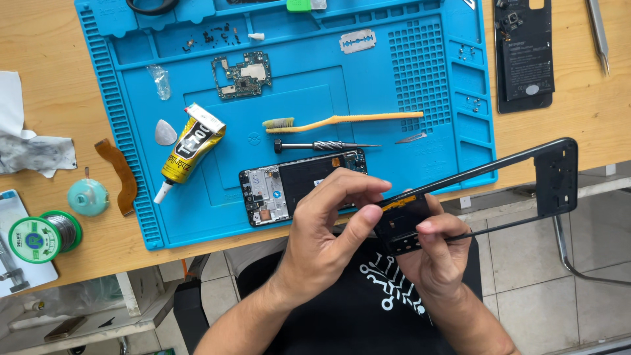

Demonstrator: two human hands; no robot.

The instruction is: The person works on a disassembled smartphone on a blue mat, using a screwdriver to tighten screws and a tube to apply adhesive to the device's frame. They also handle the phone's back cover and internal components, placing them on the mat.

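The black phone frame point(519, 174) is in your hands, held in the air just off the near edge of the table, its long rails running up and to the right over the corner of the blue work mat point(420, 85). Your right hand point(437, 253) grips its lower end from beneath, thumb pressed flat on the frame's face. Your left hand point(328, 230) comes in from the other side, thumb and forefinger pinched together on a small orange strip point(399, 203) at the frame's edge (whether the strip is stuck down or loose cannot be told).

Just behind your left hand, on the mat, lies an opened phone body point(289, 190). Beyond it sit a screwdriver point(322, 146), a yellow toothbrush point(342, 121) and a tube of glue point(189, 148) with a grey pick point(165, 133) beside it. A green circuit board point(242, 74) and a razor blade point(357, 41) lie farther back. Off the mat to your left are a brown flex cable point(118, 172) and a solder spool point(41, 235); to the right, a black back panel point(524, 52).
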